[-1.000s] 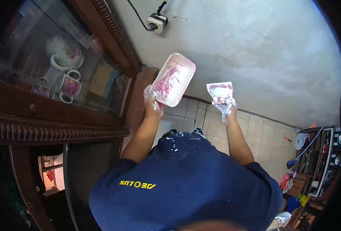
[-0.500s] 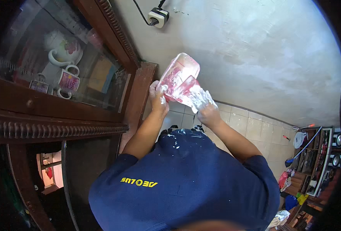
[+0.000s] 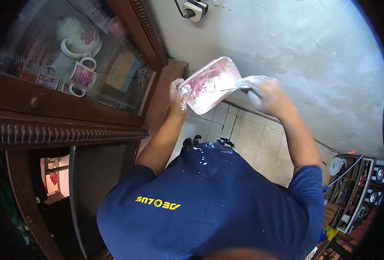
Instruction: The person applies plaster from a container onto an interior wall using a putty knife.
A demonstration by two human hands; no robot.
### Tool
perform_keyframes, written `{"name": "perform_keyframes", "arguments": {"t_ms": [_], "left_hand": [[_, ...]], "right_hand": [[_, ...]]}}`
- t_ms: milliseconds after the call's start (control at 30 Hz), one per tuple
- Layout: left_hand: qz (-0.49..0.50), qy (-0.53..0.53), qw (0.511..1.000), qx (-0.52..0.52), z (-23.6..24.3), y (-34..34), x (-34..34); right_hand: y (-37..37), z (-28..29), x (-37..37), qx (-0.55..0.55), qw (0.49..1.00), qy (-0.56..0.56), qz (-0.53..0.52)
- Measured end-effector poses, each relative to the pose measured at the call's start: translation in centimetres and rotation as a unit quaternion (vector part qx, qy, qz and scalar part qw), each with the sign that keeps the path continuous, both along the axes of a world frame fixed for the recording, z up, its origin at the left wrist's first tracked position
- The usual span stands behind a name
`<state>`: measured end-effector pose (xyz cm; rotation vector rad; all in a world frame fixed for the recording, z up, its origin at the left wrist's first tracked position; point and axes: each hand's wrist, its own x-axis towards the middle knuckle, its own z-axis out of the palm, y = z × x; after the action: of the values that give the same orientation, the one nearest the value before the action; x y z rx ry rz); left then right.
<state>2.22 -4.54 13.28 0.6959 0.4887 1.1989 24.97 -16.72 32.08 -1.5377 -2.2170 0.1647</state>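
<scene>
My left hand point(image 3: 178, 96), spotted with white paste, is closed round the left end of a pink-and-white rectangular plastic tub point(image 3: 195, 85). White paste coats much of the tub's inside, with pink showing through. In my right hand point(image 3: 265, 95) is a paste-smeared scraper point(image 3: 249, 82), seen nearly edge-on. Its thin blade reaches left over the tub's right rim and into the tub. Whether the blade touches the bottom I cannot tell. White paste covers my right fingers as well.
A pale, patchily plastered wall point(image 3: 313, 56) rises ahead, with a power socket point(image 3: 195, 10) on it. At left stands a dark wooden glass cabinet point(image 3: 155, 108) holding mugs and a teapot. Floor tiles point(image 3: 248, 130) lie below; a cluttered shelf point(image 3: 352, 195) is at far right.
My right hand has moved right and up, turning the scraper from flat-on to nearly edge-on. The tub has tilted, showing more of its inside. My left hand keeps its hold.
</scene>
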Motion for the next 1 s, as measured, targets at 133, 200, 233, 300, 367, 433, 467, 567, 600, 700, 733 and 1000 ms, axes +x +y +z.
{"name": "perform_keyframes", "arguments": {"t_ms": [133, 200, 233, 300, 367, 433, 467, 567, 600, 700, 733, 1000], "left_hand": [[-0.034, -0.033, 0.999, -0.026, 2.2, -0.3, 0.5], [-0.025, -0.024, 0.999, 0.001, 1.9, -0.2, 0.4], [-0.014, -0.013, 0.999, 0.029, 1.6, 0.0, 0.2], [-0.010, 0.005, 1.000, 0.002, 0.8, 0.2, -0.3], [-0.010, 0.024, 0.999, -0.026, 0.9, 0.1, -0.6], [-0.020, 0.022, 0.998, -0.055, 1.1, -0.2, -0.8], [-0.016, 0.017, 0.999, -0.040, 0.9, -0.1, -1.0], [-0.019, -0.002, 0.997, -0.069, 2.2, -0.5, -1.1], [-0.024, -0.019, 0.997, -0.069, 2.2, -0.5, -0.9], [-0.018, 0.023, 0.998, -0.064, 0.3, 0.1, -0.9], [-0.021, 0.023, 0.997, -0.075, 0.7, 0.0, -0.8], [-0.002, 0.027, 0.996, -0.084, -1.4, -0.9, -0.6]], "right_hand": [[3.4, -2.5, -2.1, -0.013, 0.995, -0.092, 0.033], [3.9, -3.7, -2.9, -0.092, 0.984, -0.154, -0.005], [3.9, -4.1, -3.1, -0.090, 0.984, -0.156, 0.000], [3.3, -4.6, -3.5, -0.095, 0.988, -0.119, 0.023], [3.2, -4.5, -3.3, -0.122, 0.986, -0.116, 0.018], [3.0, -4.7, -2.2, -0.058, 0.997, 0.044, -0.027], [2.7, -4.3, -1.8, -0.035, 0.996, 0.073, -0.046], [1.7, -4.0, -1.8, -0.086, 0.986, 0.108, -0.097], [1.4, -5.1, -1.9, -0.065, 0.991, 0.079, -0.085], [0.6, -6.5, -2.4, -0.080, 0.989, 0.104, -0.065], [0.3, -5.9, -2.5, -0.060, 0.987, 0.133, -0.059], [-3.4, -6.0, -0.5, -0.164, 0.963, -0.023, -0.211]]}}
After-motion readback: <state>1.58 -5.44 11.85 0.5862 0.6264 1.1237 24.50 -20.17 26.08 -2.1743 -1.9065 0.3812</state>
